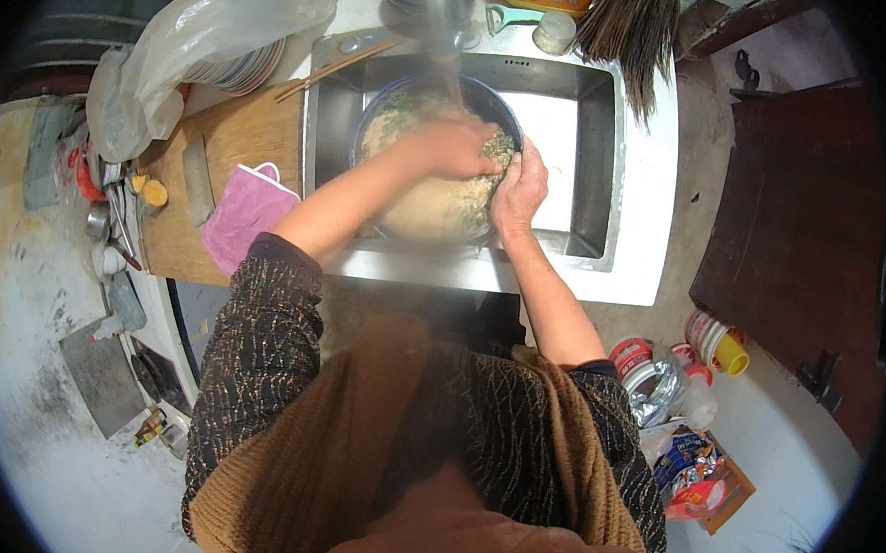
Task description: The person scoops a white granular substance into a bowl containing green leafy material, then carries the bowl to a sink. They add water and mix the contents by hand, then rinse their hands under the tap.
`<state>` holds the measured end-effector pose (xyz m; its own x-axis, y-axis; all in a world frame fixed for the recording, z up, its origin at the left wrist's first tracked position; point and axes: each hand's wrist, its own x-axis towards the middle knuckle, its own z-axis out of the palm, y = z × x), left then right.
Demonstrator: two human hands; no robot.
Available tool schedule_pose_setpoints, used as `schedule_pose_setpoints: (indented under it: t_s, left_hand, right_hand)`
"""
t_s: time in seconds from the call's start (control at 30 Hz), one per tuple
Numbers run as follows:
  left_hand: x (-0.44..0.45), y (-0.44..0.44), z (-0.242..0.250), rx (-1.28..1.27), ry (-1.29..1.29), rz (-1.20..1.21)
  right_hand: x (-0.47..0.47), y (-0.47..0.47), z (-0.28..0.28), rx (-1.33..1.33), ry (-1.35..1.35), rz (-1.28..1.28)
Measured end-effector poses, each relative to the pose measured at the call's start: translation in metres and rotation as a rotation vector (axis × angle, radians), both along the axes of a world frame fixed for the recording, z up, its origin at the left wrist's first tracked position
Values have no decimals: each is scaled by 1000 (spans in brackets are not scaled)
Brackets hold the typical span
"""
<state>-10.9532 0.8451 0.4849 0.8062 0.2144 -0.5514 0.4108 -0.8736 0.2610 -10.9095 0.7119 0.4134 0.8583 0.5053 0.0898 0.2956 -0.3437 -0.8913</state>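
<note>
A round basin (522, 123) with a dark blue rim stands in a stainless steel sink (595, 164). It holds a pale tan, wet-looking mixture (424, 204) with chopped green bits, blurred in places. My left hand (457, 146) reaches into the basin, smeared by motion, its fingertips partly lost in the mixture. Whether those fingers close on anything is unclear. At the basin's right side, my right hand (521, 183) grips the rim and outer wall. A blurred faucet (443, 17) hangs over the basin's far edge.
Left of the sink, a wooden board (259, 132) carries a purple cloth (247, 214) and a cleaver-like blade (197, 181). Chopsticks (341, 68) cross the sink's left corner. Behind are a green peeler (513, 16), a small jar (554, 33) and a straw brush (626, 46).
</note>
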Motion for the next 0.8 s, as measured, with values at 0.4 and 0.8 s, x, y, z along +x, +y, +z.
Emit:
schedule_pose_setpoints:
  t_s: [0.4,0.8]
  left_hand:
    - [-26,8,-31,224,-574,49]
    - [6,17,-32,79,-472,309]
  right_hand:
    - [2,2,1,-14,-45,15]
    - [6,1,4,51,-40,43]
